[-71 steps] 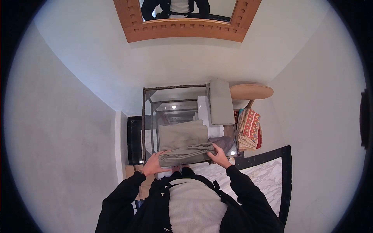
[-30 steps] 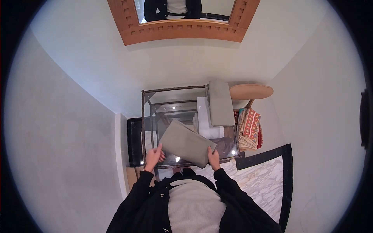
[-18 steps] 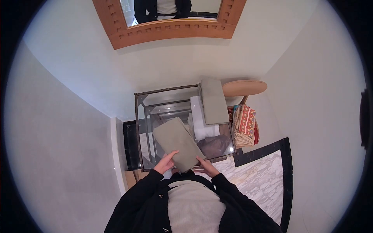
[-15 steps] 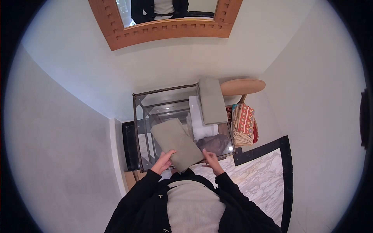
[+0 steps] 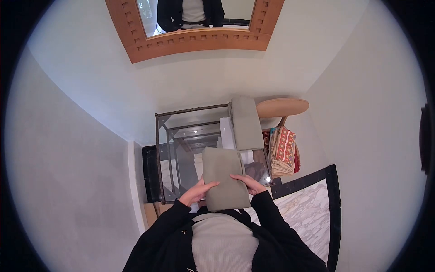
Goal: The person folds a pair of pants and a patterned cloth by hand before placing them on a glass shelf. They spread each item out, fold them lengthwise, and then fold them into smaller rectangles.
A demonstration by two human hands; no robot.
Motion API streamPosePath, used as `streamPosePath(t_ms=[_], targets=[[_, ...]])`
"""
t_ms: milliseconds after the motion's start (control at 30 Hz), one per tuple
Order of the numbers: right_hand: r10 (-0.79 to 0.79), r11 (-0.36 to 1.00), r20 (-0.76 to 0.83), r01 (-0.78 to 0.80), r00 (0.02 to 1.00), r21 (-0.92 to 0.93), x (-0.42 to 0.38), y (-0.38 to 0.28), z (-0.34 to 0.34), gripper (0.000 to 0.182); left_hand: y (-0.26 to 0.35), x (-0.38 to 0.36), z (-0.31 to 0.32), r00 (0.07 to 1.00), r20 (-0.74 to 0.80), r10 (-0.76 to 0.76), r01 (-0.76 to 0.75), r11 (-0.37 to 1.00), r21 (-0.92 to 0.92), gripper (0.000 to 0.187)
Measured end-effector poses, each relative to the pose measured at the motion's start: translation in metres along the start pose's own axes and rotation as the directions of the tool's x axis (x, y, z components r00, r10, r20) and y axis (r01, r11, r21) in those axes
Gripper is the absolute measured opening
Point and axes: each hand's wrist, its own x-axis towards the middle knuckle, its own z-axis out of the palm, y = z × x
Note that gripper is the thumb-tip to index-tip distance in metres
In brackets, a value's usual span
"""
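Observation:
A folded grey-green cloth [image 5: 223,167] is held up in front of my body, over the near part of a glass-topped metal table [image 5: 192,109]. My left hand [image 5: 198,190] grips its left edge, thumb on top. On its right edge, my right hand [image 5: 249,183] grips it the same way; the fingers beneath are hidden. Another folded grey-green cloth [image 5: 246,122] lies at the right of the tabletop. White cloth [image 5: 226,133] shows beside it, and a dark, sheer cloth [image 5: 257,171] lies nearer to me, partly hidden.
A round-topped stool or chair [image 5: 283,107] stands right of the table, near a stack of patterned cloths [image 5: 284,149]. A wood-framed mirror [image 5: 199,44] hangs on the wall beyond. Dark-bordered marble floor [image 5: 303,217] shows at the lower right.
The held cloth has moved right and turned from slanted to nearly upright in view. My right hand, open beside it before, now grips its right edge. My left hand has shifted slightly right.

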Motion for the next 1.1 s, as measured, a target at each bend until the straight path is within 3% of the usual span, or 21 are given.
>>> streamPosePath(t_ms=[133,233,333,433,533,567,667,767,867,933,1000,1067,1100], targets=[[-0.058,0.998,-0.032,0.058,0.998,0.013,0.007,-0.029,-0.015,0.049,0.012,-0.016,-0.001,0.993,-0.029,-0.112,0.111,0.994,-0.020,0.087],[-0.155,0.983,-0.077,0.146,0.985,-0.111,0.011,-0.089,-0.039,0.043,0.013,-0.028,-0.012,0.991,0.130,0.038,-0.017,0.987,-0.158,0.078],[-0.327,0.919,-0.101,0.291,0.940,-0.268,0.028,-0.157,-0.071,0.044,0.009,-0.032,-0.025,0.997,0.054,0.055,-0.045,0.986,-0.162,0.064],[-0.336,0.919,-0.062,0.312,0.940,-0.240,0.021,-0.221,-0.072,0.052,-0.002,-0.039,-0.037,0.994,-0.021,0.107,-0.109,0.974,-0.197,0.055],[-0.244,0.941,-0.073,0.218,0.967,-0.260,0.039,-0.249,-0.093,0.060,-0.010,-0.050,-0.045,0.988,-0.094,0.124,-0.142,0.965,-0.219,0.049],[-0.281,0.916,-0.081,0.242,0.956,-0.319,0.069,-0.243,-0.121,0.066,-0.012,-0.053,-0.047,0.985,-0.115,0.125,-0.148,0.965,-0.218,0.048],[-0.505,0.740,-0.190,0.309,0.842,-0.598,0.150,-0.201,-0.204,0.073,-0.014,-0.062,-0.052,0.977,-0.180,0.113,-0.156,0.957,-0.246,0.045],[-0.710,0.498,-0.225,0.250,0.667,-0.830,0.172,-0.185,-0.214,0.082,-0.022,-0.069,-0.057,0.965,-0.238,0.107,-0.175,0.942,-0.285,0.044],[-0.630,0.453,-0.458,-0.182,0.627,-0.873,0.159,-0.195,-0.176,0.087,-0.028,-0.073,-0.063,0.961,-0.246,0.123,-0.202,0.924,-0.324,0.043],[-0.796,0.248,-0.406,-0.371,0.449,-0.895,0.125,-0.208,-0.095,0.089,-0.028,-0.072,-0.066,0.958,-0.266,0.108,-0.193,0.928,-0.318,0.042],[-0.942,-0.014,-0.118,-0.389,0.314,-0.921,0.140,-0.210,-0.072,0.085,-0.028,-0.070,-0.068,0.954,-0.283,0.100,-0.189,0.933,-0.307,0.042],[-0.970,-0.073,0.001,-0.285,0.245,-0.956,0.145,-0.202,-0.043,0.077,-0.027,-0.068,-0.069,0.948,-0.303,0.096,-0.190,0.937,-0.295,0.042],[-0.962,-0.071,-0.011,-0.288,0.273,-0.955,0.158,-0.190,-0.046,0.075,-0.026,-0.067,-0.069,0.946,-0.310,0.099,-0.191,0.940,-0.282,0.041]])
